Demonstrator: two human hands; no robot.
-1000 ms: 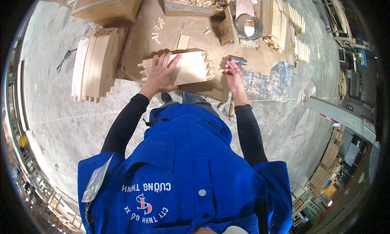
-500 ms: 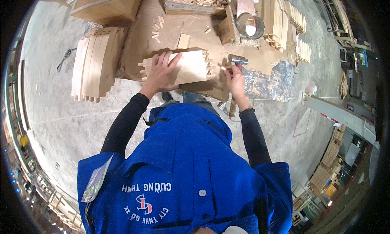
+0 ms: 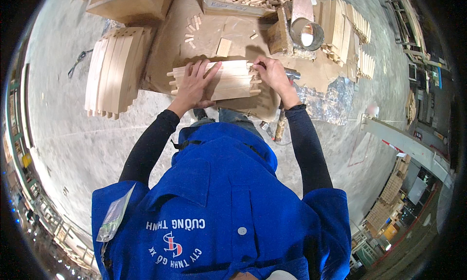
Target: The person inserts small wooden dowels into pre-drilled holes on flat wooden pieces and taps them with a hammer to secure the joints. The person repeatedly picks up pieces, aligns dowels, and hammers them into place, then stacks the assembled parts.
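Note:
My left hand (image 3: 194, 83) lies across a row of pale wooden slats (image 3: 232, 83), fingers over the top and thumb at the near edge, gripping them. Short dowels stick out of both ends of the row. At the row's far right corner, my right hand (image 3: 273, 75) pinches a small wooden dowel (image 3: 251, 65) against a slat end; the fingertips partly hide it. A hammer (image 3: 293, 73) lies just right of that hand, which covers part of its head. Its handle points toward me past the bench edge.
Loose dowels (image 3: 190, 36) and a small wooden block (image 3: 224, 47) lie beyond the slats. A box of dowels (image 3: 238, 8) stands at the back. Slats are stacked left (image 3: 114, 71) and right (image 3: 337, 29). A round metal can (image 3: 318, 36) sits back right.
My right hand has moved left and away from me, bringing the dowel from beside the hammer to the slat end. My left hand stays on the slats.

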